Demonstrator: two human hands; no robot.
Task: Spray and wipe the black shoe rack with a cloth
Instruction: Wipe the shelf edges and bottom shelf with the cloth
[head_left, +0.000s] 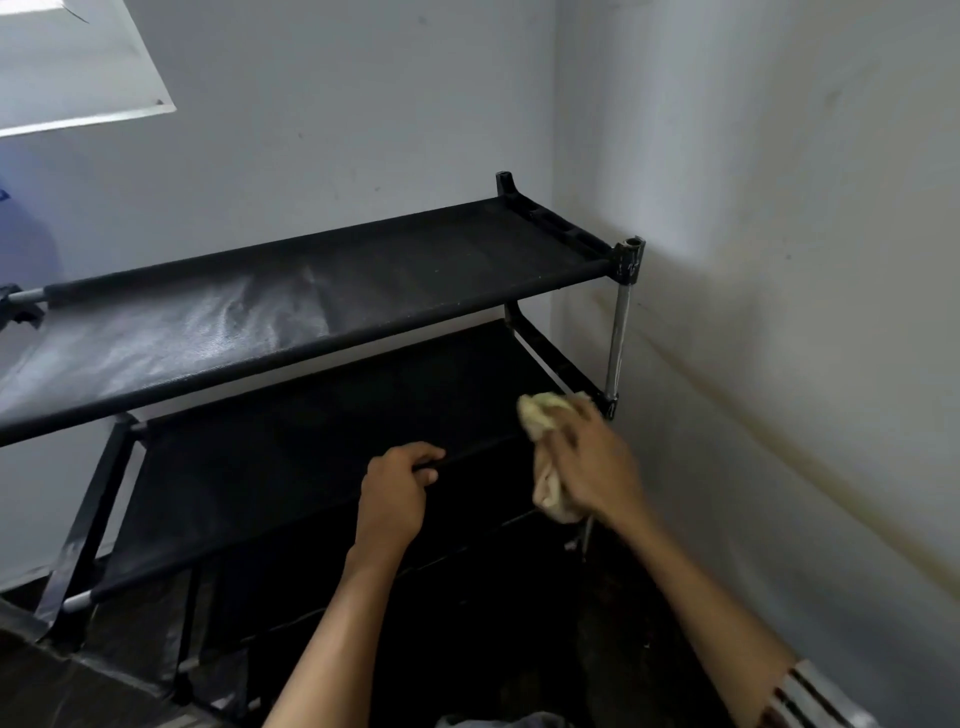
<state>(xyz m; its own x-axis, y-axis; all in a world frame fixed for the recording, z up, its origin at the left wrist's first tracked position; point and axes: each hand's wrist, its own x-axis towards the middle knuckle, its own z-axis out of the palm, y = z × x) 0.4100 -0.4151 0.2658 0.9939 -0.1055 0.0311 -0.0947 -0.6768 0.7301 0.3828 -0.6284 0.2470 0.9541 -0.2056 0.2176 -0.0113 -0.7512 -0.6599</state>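
Observation:
The black shoe rack (322, 291) stands in a corner, with fabric shelves on metal poles. Its top shelf shows a pale wet sheen on the left half. My left hand (397, 491) grips the front bar of the second shelf (291, 467), fingers curled over it. My right hand (587, 457) holds a crumpled yellowish cloth (540, 415) at the right end of that second shelf, close to the front right post (618, 332). No spray bottle is in view.
White walls close in behind and to the right of the rack, the right wall stained along a low line. A lower shelf lies dark beneath. Dark floor shows at the bottom left. A bright window opening (78, 62) sits at the top left.

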